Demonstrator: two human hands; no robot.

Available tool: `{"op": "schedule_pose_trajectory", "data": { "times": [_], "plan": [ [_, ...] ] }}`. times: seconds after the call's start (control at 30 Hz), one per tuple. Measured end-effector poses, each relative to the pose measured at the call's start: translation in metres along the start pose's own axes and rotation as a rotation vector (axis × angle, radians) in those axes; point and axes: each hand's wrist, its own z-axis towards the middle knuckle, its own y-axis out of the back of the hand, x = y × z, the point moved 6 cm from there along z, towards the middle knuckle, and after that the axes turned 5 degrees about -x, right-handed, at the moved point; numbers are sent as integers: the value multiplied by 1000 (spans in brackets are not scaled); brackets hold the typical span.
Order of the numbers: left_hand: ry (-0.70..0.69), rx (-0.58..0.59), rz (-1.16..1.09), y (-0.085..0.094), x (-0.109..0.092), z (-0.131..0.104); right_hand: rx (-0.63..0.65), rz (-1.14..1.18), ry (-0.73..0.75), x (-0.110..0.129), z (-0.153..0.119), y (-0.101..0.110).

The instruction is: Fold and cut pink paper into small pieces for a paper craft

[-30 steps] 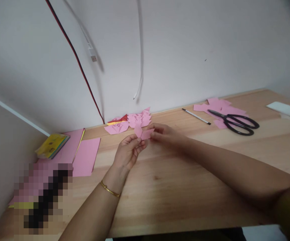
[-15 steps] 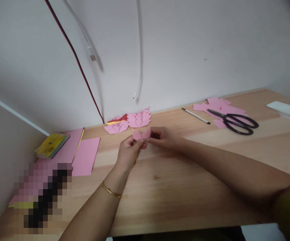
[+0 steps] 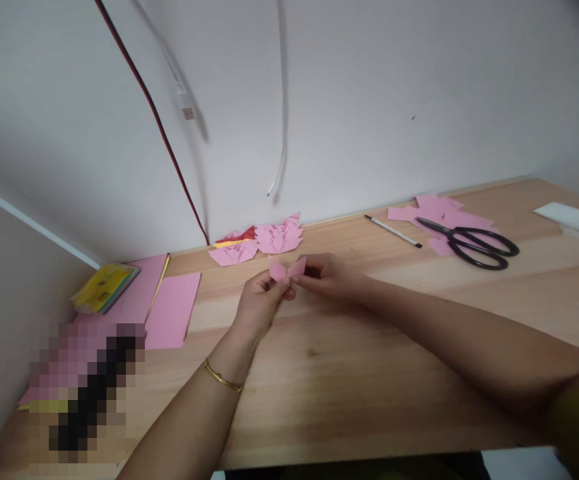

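Between my two hands is a small folded piece of pink paper, its two pointed flaps standing up like wings. My left hand, below a gold bracelet on the wrist, pinches its lower left part. My right hand grips the right side with thumb and fingers. Both thumbs almost meet at the paper's bottom edge. Just beyond lie folded pink paper pieces in stacked rows against the wall, and to their left more pink ones with a red and yellow piece on top.
Black-handled scissors rest on pink paper scraps at the right, beside a grey-white pen. Pink sheets and a yellow packet lie left. A blurred dark object is nearer. Cables hang along the wall.
The view has shifted very slightly. The paper's two flaps stand a little wider apart with a clearer notch between them; both hands keep their hold.
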Motion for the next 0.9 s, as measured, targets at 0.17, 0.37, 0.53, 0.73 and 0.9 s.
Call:
{"op": "schedule_pose_trajectory", "data": {
  "times": [0.17, 0.37, 0.53, 0.73, 0.9],
  "plan": [
    [29, -4, -28, 0, 4, 1, -59, -66, -51, -7, 1, 3],
    [-27, 22, 127, 1, 0, -1, -64, -52, -101, -10, 0, 4],
    [-62, 62, 196, 1, -2, -1, -85, -42, -113, -6, 1, 6],
    [-95, 59, 290, -1, -5, -1, -46, 62, -117, -11, 3, 4],
    [-95, 56, 350, -5, -9, -5, 5, 58, -162, -7, 3, 2]
  ]
}}
